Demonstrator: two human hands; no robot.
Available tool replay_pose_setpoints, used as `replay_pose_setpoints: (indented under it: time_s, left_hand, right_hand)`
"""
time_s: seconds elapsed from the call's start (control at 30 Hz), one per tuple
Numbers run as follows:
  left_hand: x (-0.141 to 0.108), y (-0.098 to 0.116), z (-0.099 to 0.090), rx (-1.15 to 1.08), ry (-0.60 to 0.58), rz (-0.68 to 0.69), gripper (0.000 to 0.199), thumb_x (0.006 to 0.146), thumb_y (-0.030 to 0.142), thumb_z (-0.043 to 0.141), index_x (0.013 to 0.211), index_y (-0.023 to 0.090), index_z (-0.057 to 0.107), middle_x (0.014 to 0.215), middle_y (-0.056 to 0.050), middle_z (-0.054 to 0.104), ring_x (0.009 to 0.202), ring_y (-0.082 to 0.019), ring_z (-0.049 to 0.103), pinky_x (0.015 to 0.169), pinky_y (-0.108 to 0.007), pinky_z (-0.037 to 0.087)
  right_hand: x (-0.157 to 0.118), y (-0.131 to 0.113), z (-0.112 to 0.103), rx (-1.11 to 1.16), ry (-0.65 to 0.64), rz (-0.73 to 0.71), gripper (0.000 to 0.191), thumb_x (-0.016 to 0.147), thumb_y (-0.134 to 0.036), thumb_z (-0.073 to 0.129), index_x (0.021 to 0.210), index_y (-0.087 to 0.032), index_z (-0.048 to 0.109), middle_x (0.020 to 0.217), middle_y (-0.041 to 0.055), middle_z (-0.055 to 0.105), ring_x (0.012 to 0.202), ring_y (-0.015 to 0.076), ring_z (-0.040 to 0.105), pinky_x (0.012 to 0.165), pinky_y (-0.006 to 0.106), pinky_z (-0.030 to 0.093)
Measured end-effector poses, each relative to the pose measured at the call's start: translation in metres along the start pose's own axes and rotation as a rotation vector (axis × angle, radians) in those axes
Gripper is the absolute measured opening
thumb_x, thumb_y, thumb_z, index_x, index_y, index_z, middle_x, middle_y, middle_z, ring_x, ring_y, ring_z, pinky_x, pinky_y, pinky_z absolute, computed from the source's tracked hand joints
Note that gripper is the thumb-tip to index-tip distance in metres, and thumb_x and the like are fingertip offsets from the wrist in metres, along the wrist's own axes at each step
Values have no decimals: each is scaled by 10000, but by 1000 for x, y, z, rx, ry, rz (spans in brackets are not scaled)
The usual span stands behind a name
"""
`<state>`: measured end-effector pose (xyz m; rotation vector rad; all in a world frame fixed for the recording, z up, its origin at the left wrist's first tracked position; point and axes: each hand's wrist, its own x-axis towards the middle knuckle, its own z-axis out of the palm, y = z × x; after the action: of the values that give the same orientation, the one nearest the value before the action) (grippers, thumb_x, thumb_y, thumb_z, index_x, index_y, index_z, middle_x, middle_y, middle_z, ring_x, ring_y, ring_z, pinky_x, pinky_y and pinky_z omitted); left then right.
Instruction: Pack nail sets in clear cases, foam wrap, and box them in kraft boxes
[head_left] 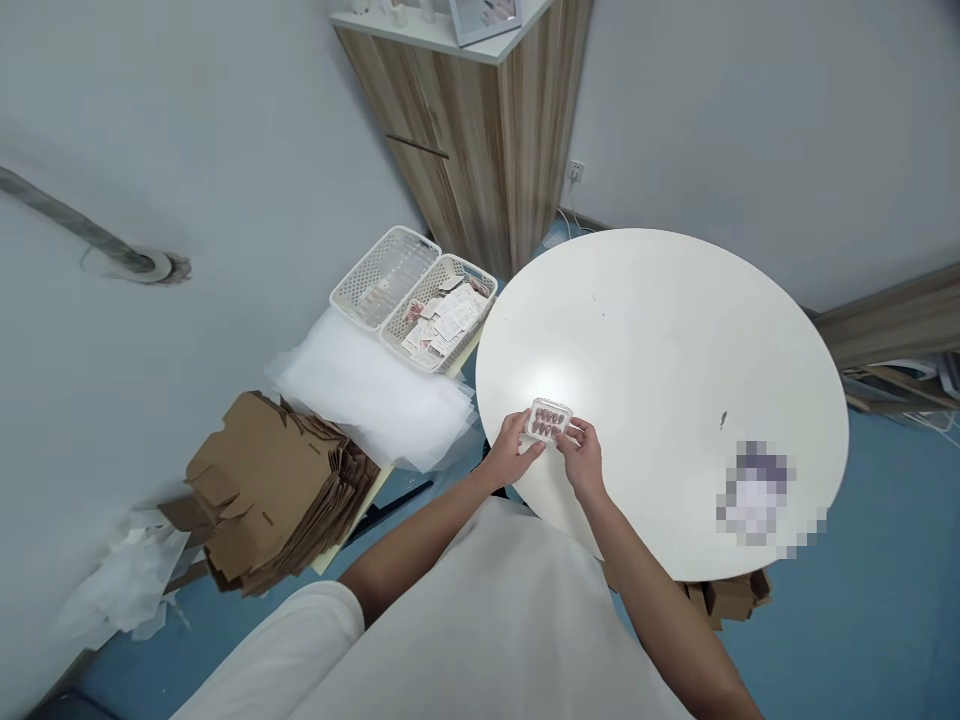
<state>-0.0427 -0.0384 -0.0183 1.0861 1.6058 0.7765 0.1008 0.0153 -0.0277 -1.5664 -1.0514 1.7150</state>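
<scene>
Over the near left part of the round white table (660, 330), both hands hold a small clear plastic case of press-on nails (548, 419). Several dark reddish nails lie in two rows inside it. My left hand (514, 450) grips the case's left side, with the thumb at its lower edge. On the right side, the fingers and thumb of my right hand (582, 453) close on the same case. Whether the case touches the tabletop, I cannot tell.
Left of the table are a white basket with clear plastic pieces (386, 275), a basket of printed cards (448, 315), white foam sheets (367, 390) and stacked flat cardboard boxes (270, 480). A wooden cabinet (487, 150) stands behind. A blurred patch (756, 495) covers the table's right side.
</scene>
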Motion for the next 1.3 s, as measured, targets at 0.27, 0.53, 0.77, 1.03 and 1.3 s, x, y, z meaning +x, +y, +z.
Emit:
replay_pose_setpoints:
  time_s: [0.27, 0.53, 0.77, 1.03, 1.3]
  left_hand:
    - [58, -26, -80, 14, 32, -47, 690, 785, 471, 502, 1370, 260, 203, 1271, -102, 293, 1247, -256, 283, 1021, -400, 285]
    - [119, -35, -113, 63, -3, -110, 692, 800, 481, 456, 1379, 209, 191, 1314, -120, 272, 1291, -276, 215, 1062, -416, 192]
    - [127, -41, -111, 139, -31, -79, 683, 810, 478, 444, 1377, 208, 176, 1380, -127, 253, 1292, -293, 214, 1046, -444, 208]
    - [126, -45, -107, 192, -29, -34, 687, 823, 474, 427, 1382, 191, 144, 1438, -123, 206, 1331, -279, 149, 1063, -449, 166]
    - [89, -46, -91, 100, 70, -91, 743, 805, 530, 442, 1391, 216, 110, 1484, -105, 43, 1358, -272, 30, 1080, -471, 118]
  right_hand:
    - [41, -19, 86, -167, 5, 14, 572, 655, -350, 601, 1201, -253, 460, 1226, 57, 497, 1097, 225, 468, 849, 356, 452]
    - [95, -36, 128, -209, 3, -9, 443, 656, -335, 562, 1084, -222, 567, 1010, 36, 608, 859, 175, 552, 789, 323, 435]
    - [107, -40, 135, -225, -29, -98, 255, 667, -274, 515, 907, -216, 580, 887, 5, 630, 757, 148, 537, 701, 268, 438]
    - [111, -30, 134, -217, -47, -118, 316, 656, -276, 527, 965, -212, 558, 938, 25, 603, 799, 158, 533, 703, 271, 456]
    - [94, -12, 116, -246, 29, 22, 800, 638, -360, 604, 1347, -277, 243, 1308, 83, 321, 1074, 218, 443, 847, 330, 455]
